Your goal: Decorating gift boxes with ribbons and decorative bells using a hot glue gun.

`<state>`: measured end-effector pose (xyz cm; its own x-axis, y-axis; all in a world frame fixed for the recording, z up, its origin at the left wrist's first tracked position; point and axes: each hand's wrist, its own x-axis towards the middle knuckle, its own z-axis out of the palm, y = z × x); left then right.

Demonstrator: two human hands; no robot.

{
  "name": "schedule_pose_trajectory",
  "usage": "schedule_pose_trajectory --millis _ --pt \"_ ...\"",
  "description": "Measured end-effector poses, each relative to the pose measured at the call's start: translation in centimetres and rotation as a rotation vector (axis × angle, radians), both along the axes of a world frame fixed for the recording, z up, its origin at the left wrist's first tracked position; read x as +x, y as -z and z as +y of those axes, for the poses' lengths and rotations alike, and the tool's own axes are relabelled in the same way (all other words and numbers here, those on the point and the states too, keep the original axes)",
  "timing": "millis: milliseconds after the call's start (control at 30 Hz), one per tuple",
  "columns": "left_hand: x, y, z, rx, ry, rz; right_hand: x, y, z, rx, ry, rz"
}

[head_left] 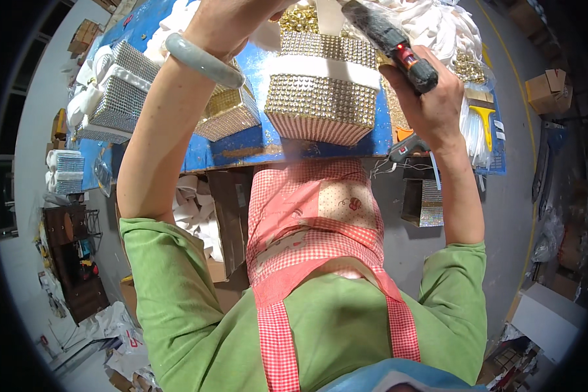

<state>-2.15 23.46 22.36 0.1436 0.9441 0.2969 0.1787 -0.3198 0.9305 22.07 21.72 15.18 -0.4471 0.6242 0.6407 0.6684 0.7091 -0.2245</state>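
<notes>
In front of me on the blue table stands a box covered in gold rhinestones (320, 108), with a white ribbon band (323, 68) around it. A loose white strip (330, 18) rises at its far side. My right hand (434, 98) is closed around a dark hot glue gun (382, 32), with a red light showing near its rear; its nozzle end points toward the box's far side. At the top edge, my left hand (232, 19) reaches over the box's far left corner. The picture's edge cuts off most of its fingers, so what they hold is hidden.
A silver rhinestone box with white bows (114, 98) and a gold box (232, 114) stand to the left. White ribbon (431, 26) is heaped at the far right. A second glue gun (408, 149) lies at the table's front edge, near a yellow scraper (482, 124).
</notes>
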Motion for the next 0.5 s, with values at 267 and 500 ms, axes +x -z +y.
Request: schedule_pose_trajectory --millis 267,500 --pt "0.1 -0.3 0.1 0.086 0.100 -0.059 -1.0 2.4 2.8 -0.059 0.014 -0.063" --pt "-0.3 -0.2 1.0 0.090 0.079 -0.038 -1.5 5.0 5.1 -0.150 0.129 -0.139"
